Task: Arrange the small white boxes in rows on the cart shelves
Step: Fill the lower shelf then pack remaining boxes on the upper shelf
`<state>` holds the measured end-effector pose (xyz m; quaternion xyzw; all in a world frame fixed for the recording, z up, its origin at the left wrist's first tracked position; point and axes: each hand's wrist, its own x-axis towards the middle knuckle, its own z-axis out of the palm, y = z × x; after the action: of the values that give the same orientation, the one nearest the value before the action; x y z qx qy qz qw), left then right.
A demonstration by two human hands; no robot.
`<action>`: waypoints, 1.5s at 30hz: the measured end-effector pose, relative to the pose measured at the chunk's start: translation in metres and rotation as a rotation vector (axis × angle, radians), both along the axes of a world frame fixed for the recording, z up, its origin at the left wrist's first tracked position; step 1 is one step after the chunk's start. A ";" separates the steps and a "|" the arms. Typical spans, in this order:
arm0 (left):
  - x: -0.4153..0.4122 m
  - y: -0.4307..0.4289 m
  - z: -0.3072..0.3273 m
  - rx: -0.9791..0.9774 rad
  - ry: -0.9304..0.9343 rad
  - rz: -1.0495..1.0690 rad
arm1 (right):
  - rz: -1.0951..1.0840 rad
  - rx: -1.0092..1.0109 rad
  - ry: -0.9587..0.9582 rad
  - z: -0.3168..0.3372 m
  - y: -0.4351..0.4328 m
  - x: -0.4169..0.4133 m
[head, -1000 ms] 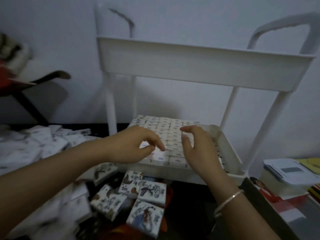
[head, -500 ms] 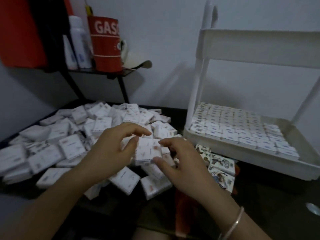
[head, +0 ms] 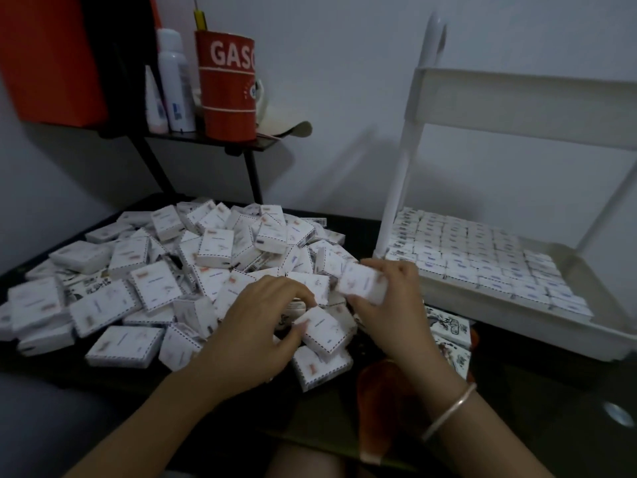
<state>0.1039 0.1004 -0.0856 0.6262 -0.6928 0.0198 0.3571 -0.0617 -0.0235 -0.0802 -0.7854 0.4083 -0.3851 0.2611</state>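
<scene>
**Both hands on boxes at pile edge**

The loose pile of white boxes [head: 155, 270] spreads left of and beyond the left hand [head: 255, 336]. That hand pinches one box [head: 324, 331] between thumb and curled fingers, low over the pile's near edge. The right hand [head: 393, 305], just beside it, grips a second box [head: 362, 282], blurred and slightly higher. Right of the right hand is the cart shelf [head: 517, 327], holding packed rows of boxes [head: 482, 257].

The left hand [head: 255, 329] pinches a small white box [head: 324, 331] at the near edge of a loose pile of boxes [head: 165, 270] on the dark counter [head: 41, 370]. The right hand [head: 393, 305] holds a second box [head: 362, 282] just above it. To the right, the white cart's lower shelf [head: 517, 327] carries rowed boxes [head: 482, 253], tightly packed.
</scene>
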 end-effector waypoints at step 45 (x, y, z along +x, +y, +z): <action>-0.160 -0.321 0.077 0.406 0.560 -0.229 | -0.306 0.165 -0.357 0.060 -0.167 -0.226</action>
<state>-0.0563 -0.2209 -0.0090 0.5839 -0.6234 -0.3306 0.4013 -0.2881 -0.1902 -0.0198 -0.6099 0.4998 -0.5184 0.3309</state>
